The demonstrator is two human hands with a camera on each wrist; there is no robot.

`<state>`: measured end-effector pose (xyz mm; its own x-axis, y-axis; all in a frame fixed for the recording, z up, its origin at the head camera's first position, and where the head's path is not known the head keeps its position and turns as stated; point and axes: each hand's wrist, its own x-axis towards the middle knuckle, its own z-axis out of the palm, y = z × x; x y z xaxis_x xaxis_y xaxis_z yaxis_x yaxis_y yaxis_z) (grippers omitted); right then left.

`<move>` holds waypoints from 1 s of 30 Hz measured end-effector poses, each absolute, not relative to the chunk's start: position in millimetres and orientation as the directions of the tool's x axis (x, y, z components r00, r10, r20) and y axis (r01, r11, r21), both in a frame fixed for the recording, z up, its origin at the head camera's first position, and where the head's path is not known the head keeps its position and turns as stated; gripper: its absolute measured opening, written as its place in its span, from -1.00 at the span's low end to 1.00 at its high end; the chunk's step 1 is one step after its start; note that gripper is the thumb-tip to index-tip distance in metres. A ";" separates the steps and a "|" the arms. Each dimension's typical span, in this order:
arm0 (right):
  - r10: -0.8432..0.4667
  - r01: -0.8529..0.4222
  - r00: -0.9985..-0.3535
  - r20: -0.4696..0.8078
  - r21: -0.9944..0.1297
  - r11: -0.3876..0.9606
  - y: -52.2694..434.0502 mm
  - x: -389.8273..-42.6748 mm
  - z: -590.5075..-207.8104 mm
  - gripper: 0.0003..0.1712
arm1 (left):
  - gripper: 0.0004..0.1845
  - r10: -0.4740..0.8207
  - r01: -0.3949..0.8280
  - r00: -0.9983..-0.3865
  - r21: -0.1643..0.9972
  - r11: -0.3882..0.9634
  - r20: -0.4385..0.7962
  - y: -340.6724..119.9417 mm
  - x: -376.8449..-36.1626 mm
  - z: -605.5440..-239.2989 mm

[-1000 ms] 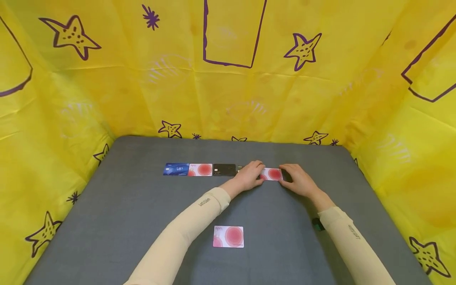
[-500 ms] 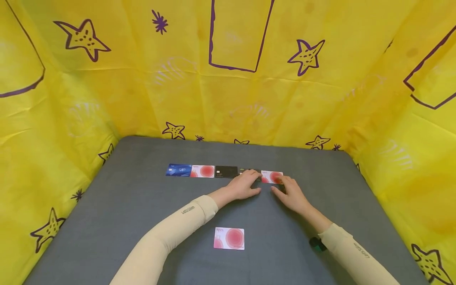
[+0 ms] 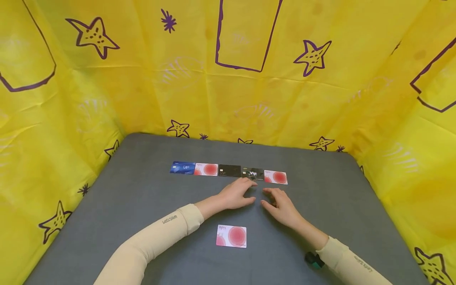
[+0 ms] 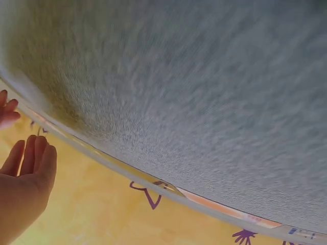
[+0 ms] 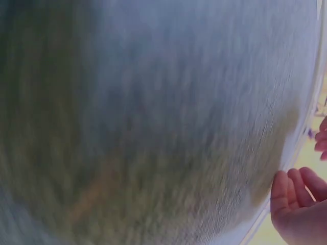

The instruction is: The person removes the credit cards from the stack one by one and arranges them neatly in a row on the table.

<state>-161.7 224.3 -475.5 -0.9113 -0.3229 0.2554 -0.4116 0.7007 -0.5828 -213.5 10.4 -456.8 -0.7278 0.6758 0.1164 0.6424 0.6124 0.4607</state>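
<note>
Five-card-like row lies across the far part of the grey table (image 3: 142,221): a blue VIP card (image 3: 183,167), a white card with red circles (image 3: 206,169), a black VIP card (image 3: 229,171), a dark card with white "Vip" lettering (image 3: 253,174) and another red-circled card (image 3: 275,177). My left hand (image 3: 235,194) is just in front of the dark cards, fingers relaxed and holding nothing. Facing it, my right hand (image 3: 284,208) is empty too, its fingers loosely bent. Both wrist views show the relaxed left fingers (image 4: 38,155) and right fingers (image 5: 280,191) over the table.
Nearer to me, between the forearms, lies one more white card with red circles (image 3: 231,236). A yellow curtain (image 3: 199,91) with purple drawings surrounds the table's back and sides. A dark device (image 3: 314,260) sits at the right sleeve.
Both hands have let go of the rightmost red-circled card and drawn back toward me. The dark "Vip" card, covered before by the left hand, now shows.
</note>
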 end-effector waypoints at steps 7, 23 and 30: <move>-0.334 -0.394 -0.917 0.219 -0.636 0.663 212.2 -146.9 -473.9 -0.56 | -0.50 0.672 0.633 -0.734 0.463 0.621 0.101 -0.8 -198.5 -454.8; -0.437 -0.421 -0.885 0.159 -0.675 0.606 193.3 -119.8 -473.3 -0.65 | -0.62 0.669 0.609 -0.736 0.533 0.587 0.103 -33.1 -157.9 -450.5; -0.486 -0.455 -0.859 0.161 -0.675 0.581 187.7 -112.3 -472.7 -0.65 | -0.62 0.658 0.590 -0.748 0.540 0.600 0.085 -45.4 -140.9 -450.5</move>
